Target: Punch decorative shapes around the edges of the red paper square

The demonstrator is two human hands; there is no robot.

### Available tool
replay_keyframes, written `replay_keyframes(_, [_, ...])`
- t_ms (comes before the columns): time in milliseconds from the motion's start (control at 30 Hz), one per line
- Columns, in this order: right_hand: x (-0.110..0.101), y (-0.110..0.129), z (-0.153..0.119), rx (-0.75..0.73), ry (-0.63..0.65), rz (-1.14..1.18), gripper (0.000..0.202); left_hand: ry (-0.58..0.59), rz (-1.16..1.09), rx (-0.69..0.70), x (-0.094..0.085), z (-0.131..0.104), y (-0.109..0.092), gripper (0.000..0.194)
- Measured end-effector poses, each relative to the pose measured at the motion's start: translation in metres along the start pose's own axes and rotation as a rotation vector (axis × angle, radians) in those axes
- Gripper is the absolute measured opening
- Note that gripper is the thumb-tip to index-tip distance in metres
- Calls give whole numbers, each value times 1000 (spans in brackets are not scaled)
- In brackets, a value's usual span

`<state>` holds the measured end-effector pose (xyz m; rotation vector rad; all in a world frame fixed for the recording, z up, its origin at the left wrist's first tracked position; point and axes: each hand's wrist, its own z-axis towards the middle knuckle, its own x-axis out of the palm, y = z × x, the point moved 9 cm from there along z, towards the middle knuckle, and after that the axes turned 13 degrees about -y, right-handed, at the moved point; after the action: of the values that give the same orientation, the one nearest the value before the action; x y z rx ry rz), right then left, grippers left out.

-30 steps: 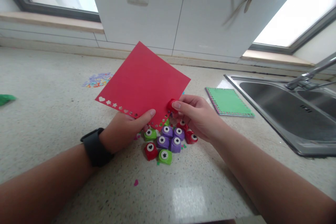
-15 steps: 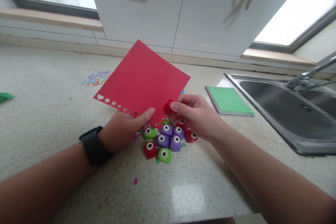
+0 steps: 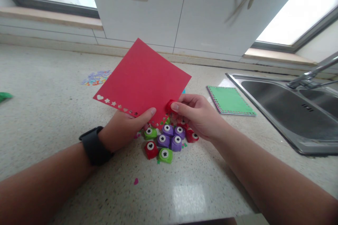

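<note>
My left hand pinches a red sheet of paper near its lower corner, thumb on top and fingers beneath. Along the sheet's lower left edge runs a row of punched shapes: a heart, flowers, stars and others. More holes show by the bottom corner. My right hand is closed on a red craft punch, set at the sheet's lower right edge. Just below the paper, several small punches stand grouped on the counter, among them a purple punch, a green punch and a red punch.
A stack of green-topped punched paper lies to the right, beside the steel sink with its faucet. Colourful paper confetti is heaped behind on the left. A pink paper heart lies in front.
The red paper's left side has shifted very slightly up and left. Both hands keep their grips, and the red punch stays at the same edge.
</note>
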<state>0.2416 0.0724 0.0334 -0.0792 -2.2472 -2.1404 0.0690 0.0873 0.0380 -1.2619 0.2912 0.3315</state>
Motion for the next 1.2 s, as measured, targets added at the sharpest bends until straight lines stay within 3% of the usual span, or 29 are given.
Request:
replay_keyframes(333, [0,1,0,-6,-1,4,25,6,10,7,0,0,1,15])
replay_keyframes(567, [0,1,0,2,-4,9,26,19,-15,-68,1,-1,6,17])
replay_keyframes(833, [0,1,0,9,-13,6,27,-19,-21,-27,-2,-1,-3,16])
replay_keyframes(1200, [0,0,0,7,3,-18,28,23,30,-38,0,-2,1,23])
